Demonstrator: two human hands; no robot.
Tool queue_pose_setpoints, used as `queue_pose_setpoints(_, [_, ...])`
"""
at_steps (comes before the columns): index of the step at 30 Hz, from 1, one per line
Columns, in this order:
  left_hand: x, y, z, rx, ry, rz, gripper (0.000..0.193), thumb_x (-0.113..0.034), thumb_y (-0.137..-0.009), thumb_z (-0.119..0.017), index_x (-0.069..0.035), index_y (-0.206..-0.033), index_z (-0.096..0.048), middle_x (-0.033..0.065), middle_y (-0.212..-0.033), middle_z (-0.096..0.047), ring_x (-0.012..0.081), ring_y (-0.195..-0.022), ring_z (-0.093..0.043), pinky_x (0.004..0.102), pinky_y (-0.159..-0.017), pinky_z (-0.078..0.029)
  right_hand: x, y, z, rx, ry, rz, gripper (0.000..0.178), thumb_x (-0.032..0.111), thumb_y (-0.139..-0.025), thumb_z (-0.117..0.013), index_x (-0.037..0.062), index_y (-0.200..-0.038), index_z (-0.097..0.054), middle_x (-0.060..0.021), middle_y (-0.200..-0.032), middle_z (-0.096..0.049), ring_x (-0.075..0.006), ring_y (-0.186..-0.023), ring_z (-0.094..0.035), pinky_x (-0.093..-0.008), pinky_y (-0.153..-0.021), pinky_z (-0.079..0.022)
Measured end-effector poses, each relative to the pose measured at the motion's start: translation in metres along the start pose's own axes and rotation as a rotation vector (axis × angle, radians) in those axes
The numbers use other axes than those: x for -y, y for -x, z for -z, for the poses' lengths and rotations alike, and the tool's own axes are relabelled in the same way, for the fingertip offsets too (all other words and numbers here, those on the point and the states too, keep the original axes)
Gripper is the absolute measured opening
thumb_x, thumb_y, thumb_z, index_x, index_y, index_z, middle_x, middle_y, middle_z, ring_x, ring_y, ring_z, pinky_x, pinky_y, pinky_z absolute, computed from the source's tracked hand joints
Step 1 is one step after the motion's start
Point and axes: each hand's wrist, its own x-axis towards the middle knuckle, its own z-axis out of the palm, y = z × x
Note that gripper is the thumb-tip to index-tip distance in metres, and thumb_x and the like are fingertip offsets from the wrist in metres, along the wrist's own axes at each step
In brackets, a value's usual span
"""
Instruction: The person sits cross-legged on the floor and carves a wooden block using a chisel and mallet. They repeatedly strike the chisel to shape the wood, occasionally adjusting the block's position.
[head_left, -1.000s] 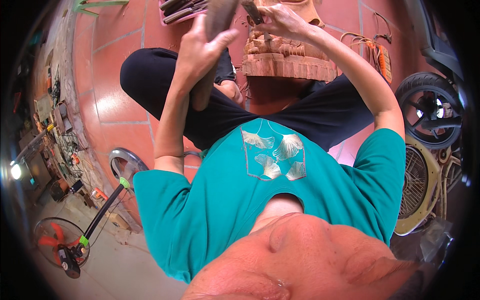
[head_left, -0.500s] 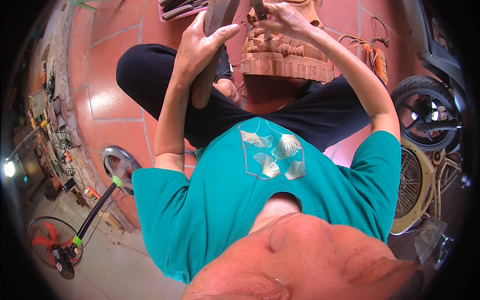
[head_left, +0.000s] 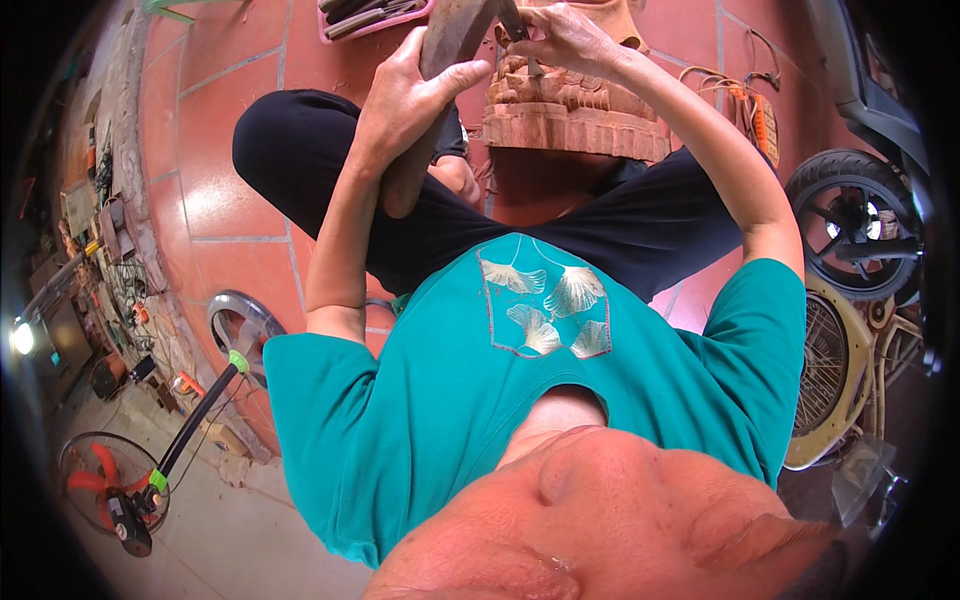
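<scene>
- Nearest: teal short-sleeved shirt [head_left: 530, 400] with a stitched panel of pale fan-shaped leaves on the chest.
- Dark trousers [head_left: 300, 170]; legs folded, knees spread wide on the floor. A bare foot [head_left: 455, 178] shows beside the left forearm.
- Left hand [head_left: 418, 98]: clamped on a wooden mallet [head_left: 450, 45], thumb laid along the shaft; its other fingers are partly hidden. Rounded lower end lies below the wrist, above the trouser leg; the thicker end runs to the upper edge of the view.
- Right hand [head_left: 570, 42]: closed on a chisel [head_left: 514, 18], dark handle up, blade pointing down at the wood.
- Hands apart, each on its own tool. Mallet and chisel handle meet in view near the top edge; contact cannot be told.
- Carved wooden block [head_left: 575, 130]: on the red tiled floor [head_left: 235, 190], ahead of the folded legs, rough flat base toward the person. Upper part cut off by the frame and covered partly by the right hand.
- Left of the carving: pink basket [head_left: 385, 25] of hand tools.
- Right of it: orange power strip [head_left: 763, 130] with cords; farther right, a black-tyred wheel [head_left: 850, 220].
- Far left: fan with red blades [head_left: 100, 480], lit lamp [head_left: 22, 338].
</scene>
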Motion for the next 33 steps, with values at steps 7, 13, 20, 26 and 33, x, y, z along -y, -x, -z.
queue_pose_setpoints(7, [-0.002, -0.002, 0.000, -0.066, -0.072, -0.077, 0.059, -0.041, -0.090, -0.079, 0.004, -0.123, -0.060, 0.0200, -0.104, -0.074, 0.0264, -0.096, -0.073, 0.0373, -0.089, -0.055, 0.007, -0.003, -0.002, 0.000, -0.090, -0.075, 0.025, 0.018, -0.087, -0.075, 0.0012, -0.101, -0.064, -0.0194, -0.081, -0.067, -0.0331, -0.074, -0.070, -0.0419, -0.065, -0.053])
queue_pose_setpoints(13, [0.004, -0.001, 0.001, -0.004, -0.061, -0.003, 0.061, -0.044, -0.089, -0.078, 0.003, -0.122, -0.060, 0.0205, -0.104, -0.074, 0.0265, -0.096, -0.073, 0.0379, -0.089, -0.055, 0.017, 0.005, 0.021, -0.041, -0.146, -0.089, 0.033, 0.015, -0.088, -0.073, 0.0020, -0.116, -0.061, -0.0142, -0.079, -0.068, -0.0245, -0.073, -0.072, -0.0396, -0.065, -0.054])
queue_pose_setpoints(20, [0.007, -0.004, 0.005, -0.133, 0.003, -0.079, 0.057, -0.039, -0.093, -0.077, 0.002, -0.130, -0.061, 0.0091, -0.105, -0.070, 0.0165, -0.096, -0.066, 0.0321, -0.087, -0.053, 0.014, 0.000, 0.021, -0.201, -0.042, -0.010, 0.047, 0.015, -0.089, -0.071, 0.0071, -0.134, -0.060, -0.0142, -0.083, -0.069, -0.0247, -0.078, -0.071, -0.0377, -0.071, -0.054])
queue_pose_setpoints(26, [0.000, -0.002, 0.006, -0.071, 0.011, 0.060, 0.056, -0.040, -0.093, -0.077, 0.002, -0.128, -0.061, 0.0084, -0.101, -0.070, 0.0151, -0.092, -0.066, 0.0306, -0.084, -0.053, 0.012, -0.003, -0.001, -0.015, -0.149, -0.136, 0.020, 0.010, -0.091, -0.073, 0.0019, -0.105, -0.061, -0.0131, -0.078, -0.068, -0.0218, -0.071, -0.072, -0.0371, -0.065, -0.056])
queue_pose_setpoints(33, [0.004, -0.002, 0.000, -0.129, 0.062, -0.036, 0.052, -0.037, -0.093, -0.078, 0.001, -0.124, -0.062, 0.0061, -0.097, -0.069, 0.0123, -0.084, -0.065, 0.0284, -0.074, -0.053, 0.010, -0.012, -0.011, 0.039, 0.061, -0.088, 0.023, 0.022, -0.095, -0.069, 0.0021, -0.106, -0.063, -0.0128, -0.079, -0.070, -0.0268, -0.074, -0.072, -0.0433, -0.067, -0.057])
